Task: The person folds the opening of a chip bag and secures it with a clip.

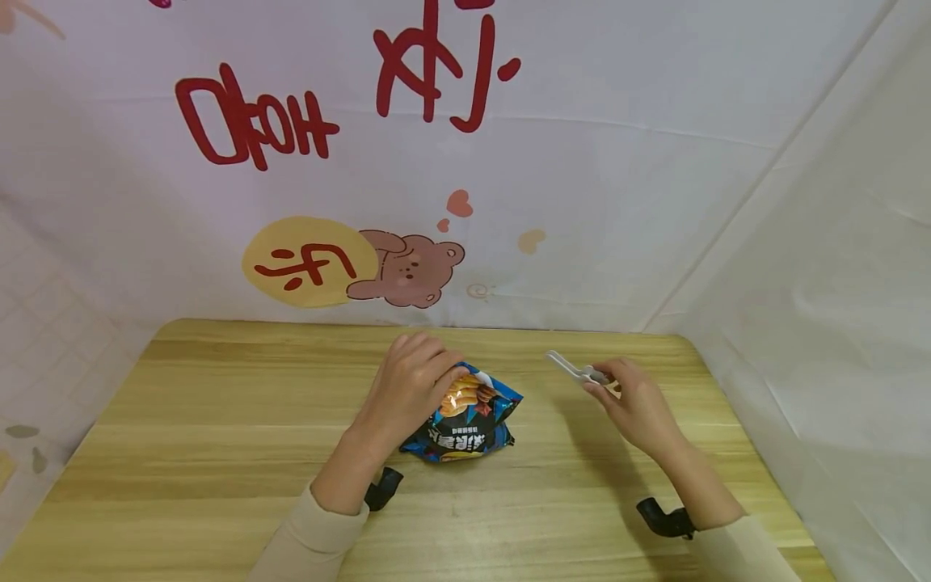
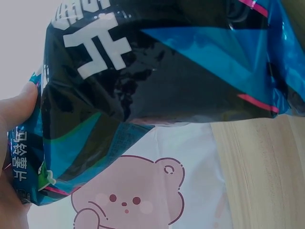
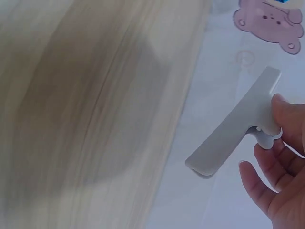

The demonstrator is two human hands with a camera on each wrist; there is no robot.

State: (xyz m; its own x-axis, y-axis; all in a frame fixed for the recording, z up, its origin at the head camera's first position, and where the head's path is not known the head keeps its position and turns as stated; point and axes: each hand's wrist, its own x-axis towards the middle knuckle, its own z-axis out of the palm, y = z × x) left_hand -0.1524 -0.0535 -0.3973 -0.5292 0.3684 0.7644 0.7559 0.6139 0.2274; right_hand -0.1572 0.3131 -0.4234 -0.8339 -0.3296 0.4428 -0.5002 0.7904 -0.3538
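A blue and black bag of potato chips (image 1: 465, 420) stands on the table, its printed label upside down in the head view. My left hand (image 1: 414, 376) grips the bag's upper left edge; in the left wrist view the thumb (image 2: 21, 107) lies against the bag (image 2: 157, 71). My right hand (image 1: 636, 404) is to the right of the bag, raised above the table and apart from it. Between thumb and fingers it pinches a grey-white bag clip (image 3: 233, 124) by its handle end. The clip's long bar points away from the palm.
The wood-grain table (image 1: 218, 420) ends at a white printed cloth (image 1: 618, 202) with a bear and red characters. Another white cloth (image 1: 836, 323) hangs along the right side. Black curved pieces (image 1: 665, 517) are at both wrists.
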